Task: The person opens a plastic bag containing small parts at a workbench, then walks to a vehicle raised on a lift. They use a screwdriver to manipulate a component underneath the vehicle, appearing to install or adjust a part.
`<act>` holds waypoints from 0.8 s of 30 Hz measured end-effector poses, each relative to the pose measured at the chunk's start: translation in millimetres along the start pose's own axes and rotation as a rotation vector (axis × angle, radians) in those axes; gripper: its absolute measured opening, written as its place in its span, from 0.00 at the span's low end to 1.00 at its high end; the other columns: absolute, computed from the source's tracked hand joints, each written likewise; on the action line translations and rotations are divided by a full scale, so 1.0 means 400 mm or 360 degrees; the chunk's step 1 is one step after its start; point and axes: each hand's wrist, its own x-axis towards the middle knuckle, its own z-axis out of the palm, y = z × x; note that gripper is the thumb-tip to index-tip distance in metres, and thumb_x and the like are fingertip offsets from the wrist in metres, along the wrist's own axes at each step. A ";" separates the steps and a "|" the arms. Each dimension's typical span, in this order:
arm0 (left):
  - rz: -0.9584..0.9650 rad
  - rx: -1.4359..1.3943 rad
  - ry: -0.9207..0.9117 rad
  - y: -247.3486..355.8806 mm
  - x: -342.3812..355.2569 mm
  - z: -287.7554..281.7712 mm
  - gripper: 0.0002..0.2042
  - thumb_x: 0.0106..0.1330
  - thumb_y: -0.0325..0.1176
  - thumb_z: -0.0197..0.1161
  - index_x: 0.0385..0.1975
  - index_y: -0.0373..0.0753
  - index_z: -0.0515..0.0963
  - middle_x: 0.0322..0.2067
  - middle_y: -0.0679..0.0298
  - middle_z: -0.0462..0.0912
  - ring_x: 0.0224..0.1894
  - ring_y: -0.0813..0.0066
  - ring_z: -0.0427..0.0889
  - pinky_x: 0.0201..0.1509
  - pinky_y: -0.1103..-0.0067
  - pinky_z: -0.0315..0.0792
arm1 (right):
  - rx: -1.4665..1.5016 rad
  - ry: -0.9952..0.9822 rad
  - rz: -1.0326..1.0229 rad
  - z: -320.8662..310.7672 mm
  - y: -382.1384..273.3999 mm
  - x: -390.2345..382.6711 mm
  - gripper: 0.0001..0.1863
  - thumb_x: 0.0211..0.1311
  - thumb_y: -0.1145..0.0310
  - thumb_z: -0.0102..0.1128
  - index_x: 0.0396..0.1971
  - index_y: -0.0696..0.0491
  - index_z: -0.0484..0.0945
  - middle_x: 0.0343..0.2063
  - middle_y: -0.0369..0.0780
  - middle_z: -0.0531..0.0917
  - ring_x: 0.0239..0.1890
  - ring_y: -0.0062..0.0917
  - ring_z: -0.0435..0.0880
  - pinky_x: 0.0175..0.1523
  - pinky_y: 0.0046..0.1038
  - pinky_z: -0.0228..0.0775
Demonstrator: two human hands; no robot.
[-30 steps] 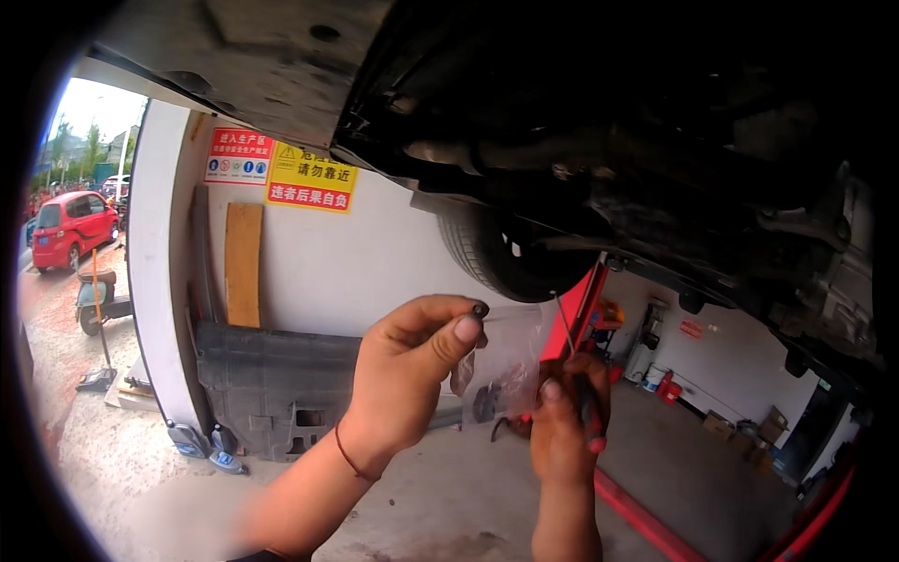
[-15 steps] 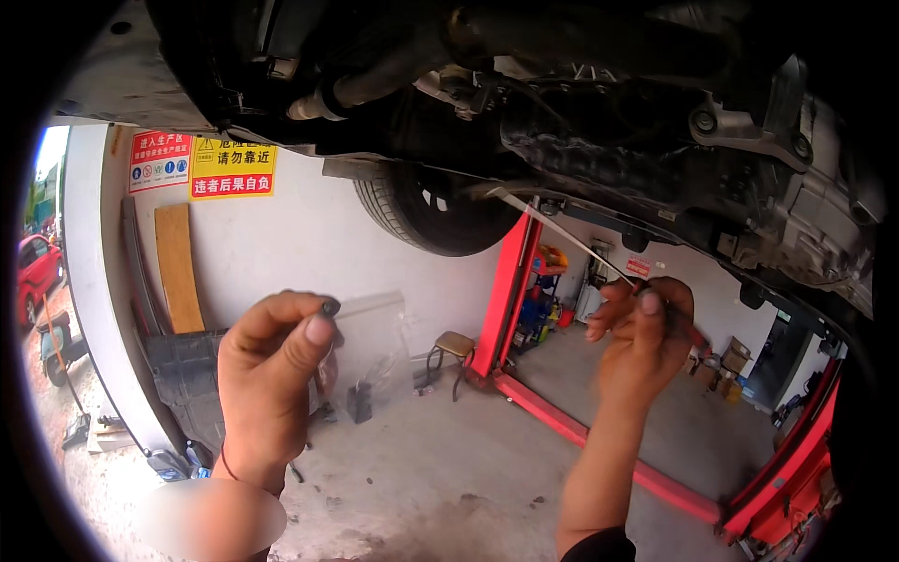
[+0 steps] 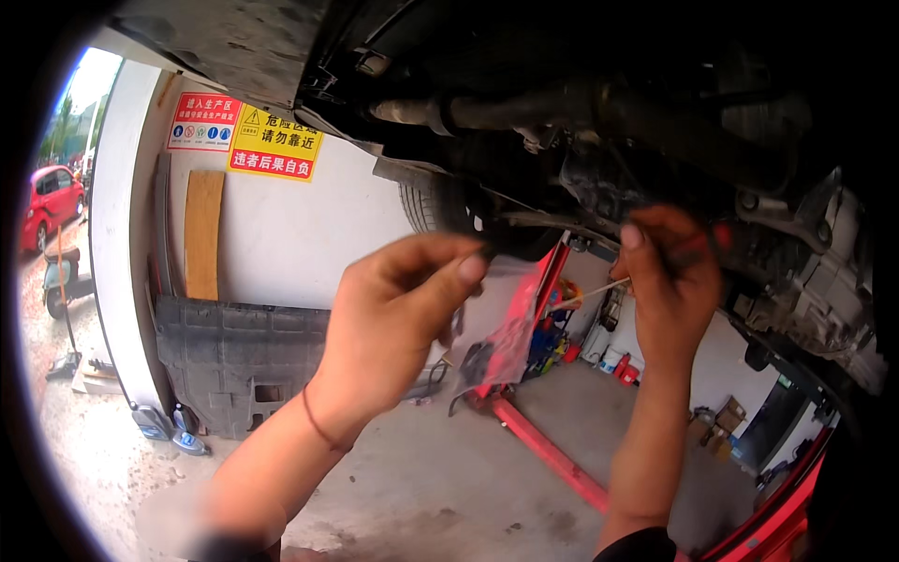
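- Our left hand (image 3: 403, 309) pinches a clear, thin, flexible plastic bag (image 3: 503, 328).
- Our right hand (image 3: 670, 281), held apart, grips a slim, pale-shafted, red-handled tool (image 3: 599, 291).

A vehicle is raised overhead in an auto repair workshop, its grimy underside (image 3: 599, 112) spread across one o'clock and a tyre (image 3: 426, 206) near twelve. A red lift post (image 3: 557, 259) stands toward four o'clock, with a red beam (image 3: 552, 453) along the stained concrete floor (image 3: 403, 496) at five. Red and yellow warning signs (image 3: 273, 140) mark the white wall (image 3: 300, 239) at ten; a dark moulded panel (image 3: 211, 347) leans between eight and nine, near plastic bottles (image 3: 152, 421) at eight. Toward nine, daylight falls on a red car (image 3: 56, 199) and a scooter (image 3: 53, 274) outside.
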 end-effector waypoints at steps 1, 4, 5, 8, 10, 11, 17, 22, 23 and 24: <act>0.0119 0.0091 -0.0010 0.016 0.017 0.009 0.10 0.68 0.31 0.64 0.42 0.30 0.80 0.27 0.68 0.80 0.24 0.86 0.73 0.27 0.86 0.69 | -0.0066 0.0013 -0.0019 0.016 -0.015 0.023 0.10 0.63 0.76 0.64 0.43 0.59 0.80 0.31 0.35 0.82 0.30 0.13 0.78 0.35 0.17 0.69; 0.0268 0.0165 -0.0077 0.056 0.048 0.028 0.13 0.69 0.35 0.64 0.44 0.30 0.79 0.30 0.68 0.80 0.28 0.86 0.75 0.29 0.87 0.70 | -0.0112 0.0076 -0.0299 0.058 -0.010 0.083 0.13 0.62 0.74 0.66 0.47 0.58 0.81 0.29 0.34 0.82 0.30 0.13 0.78 0.36 0.17 0.69; 0.0289 0.0216 -0.0071 0.065 0.053 0.037 0.13 0.70 0.35 0.63 0.43 0.30 0.80 0.29 0.69 0.79 0.28 0.87 0.74 0.29 0.88 0.70 | -0.0109 0.0104 -0.0424 0.064 -0.002 0.095 0.14 0.62 0.74 0.67 0.48 0.58 0.81 0.28 0.34 0.82 0.29 0.13 0.78 0.36 0.17 0.69; 0.0295 0.0089 -0.0179 0.071 0.068 0.050 0.13 0.70 0.35 0.64 0.43 0.30 0.80 0.29 0.70 0.79 0.28 0.87 0.74 0.30 0.88 0.70 | -0.0098 -0.0010 -0.0387 0.064 -0.018 0.119 0.15 0.63 0.74 0.66 0.49 0.58 0.81 0.29 0.34 0.84 0.29 0.13 0.77 0.37 0.17 0.69; 0.0314 0.0078 -0.0203 0.076 0.070 0.059 0.12 0.69 0.35 0.64 0.43 0.31 0.80 0.29 0.70 0.79 0.29 0.88 0.74 0.30 0.88 0.70 | -0.0122 -0.0103 -0.0335 0.054 -0.030 0.126 0.16 0.62 0.74 0.66 0.50 0.57 0.81 0.33 0.34 0.84 0.31 0.13 0.78 0.37 0.17 0.69; 0.0325 0.0072 -0.0215 0.078 0.072 0.061 0.12 0.69 0.35 0.64 0.43 0.31 0.80 0.29 0.71 0.79 0.29 0.88 0.74 0.31 0.88 0.70 | -0.0135 -0.0150 -0.0310 0.050 -0.034 0.129 0.16 0.62 0.74 0.66 0.51 0.57 0.80 0.34 0.34 0.84 0.32 0.13 0.78 0.38 0.17 0.70; 0.0354 -0.0025 -0.0203 0.079 0.082 0.068 0.13 0.69 0.35 0.65 0.46 0.33 0.81 0.35 0.70 0.83 0.34 0.88 0.75 0.37 0.88 0.70 | 0.0168 -0.0153 -0.0377 0.074 -0.028 0.148 0.20 0.61 0.74 0.68 0.53 0.58 0.78 0.41 0.37 0.85 0.37 0.15 0.82 0.45 0.19 0.73; 0.0264 -0.0155 -0.0244 0.084 0.080 0.069 0.13 0.69 0.35 0.65 0.47 0.33 0.81 0.39 0.70 0.84 0.36 0.87 0.75 0.40 0.87 0.71 | 0.0293 -0.0169 -0.0430 0.076 -0.026 0.157 0.21 0.59 0.76 0.69 0.53 0.60 0.78 0.44 0.39 0.85 0.44 0.19 0.83 0.53 0.21 0.74; 0.0235 -0.0192 -0.0260 0.085 0.080 0.067 0.13 0.69 0.35 0.64 0.47 0.34 0.81 0.39 0.70 0.84 0.36 0.87 0.75 0.40 0.87 0.71 | 0.0307 -0.0174 -0.0429 0.077 -0.029 0.158 0.21 0.58 0.77 0.70 0.52 0.60 0.78 0.44 0.39 0.85 0.44 0.19 0.83 0.54 0.21 0.73; 0.0203 -0.0235 -0.0285 0.086 0.080 0.065 0.13 0.69 0.34 0.64 0.47 0.34 0.81 0.40 0.69 0.84 0.36 0.86 0.75 0.40 0.87 0.71 | 0.0321 -0.0180 -0.0426 0.078 -0.033 0.160 0.21 0.58 0.77 0.70 0.52 0.60 0.78 0.44 0.39 0.85 0.45 0.19 0.83 0.54 0.21 0.73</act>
